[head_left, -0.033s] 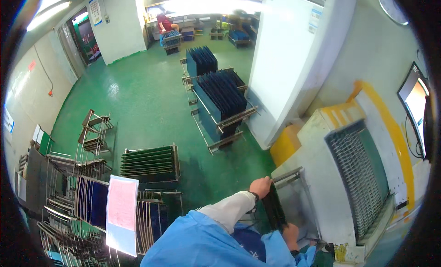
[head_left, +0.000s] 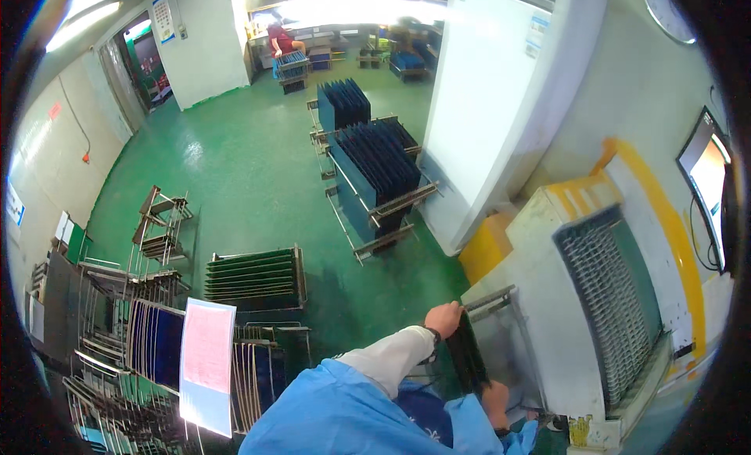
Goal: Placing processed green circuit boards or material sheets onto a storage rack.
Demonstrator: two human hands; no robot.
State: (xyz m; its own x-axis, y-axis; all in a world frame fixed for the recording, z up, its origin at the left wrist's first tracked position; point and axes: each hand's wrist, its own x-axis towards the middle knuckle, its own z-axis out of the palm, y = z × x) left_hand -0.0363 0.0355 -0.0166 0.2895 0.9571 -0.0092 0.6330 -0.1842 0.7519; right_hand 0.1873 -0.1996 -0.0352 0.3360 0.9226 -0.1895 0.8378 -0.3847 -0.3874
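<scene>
My left hand (head_left: 444, 319) is closed on the far end of a stack of thin dark panels (head_left: 467, 353). At the near end of that stack, my right hand (head_left: 495, 404) grips its edge, with the fingers partly hidden. The panels stand close together on edge, just left of a metal rack (head_left: 526, 334) beside a large pale machine (head_left: 540, 275). What supports the stack from below is hidden by my arms and blue sleeves.
On the right, the machine carries a slanted bed of rollers (head_left: 610, 306) beneath a screen (head_left: 708, 177). Racks of dark blue panels (head_left: 375, 165) stand ahead. To the left are a rack of green panels (head_left: 254, 275), several metal racks and a pink-and-white sheet (head_left: 209, 353). A person (head_left: 282, 44) sits far back.
</scene>
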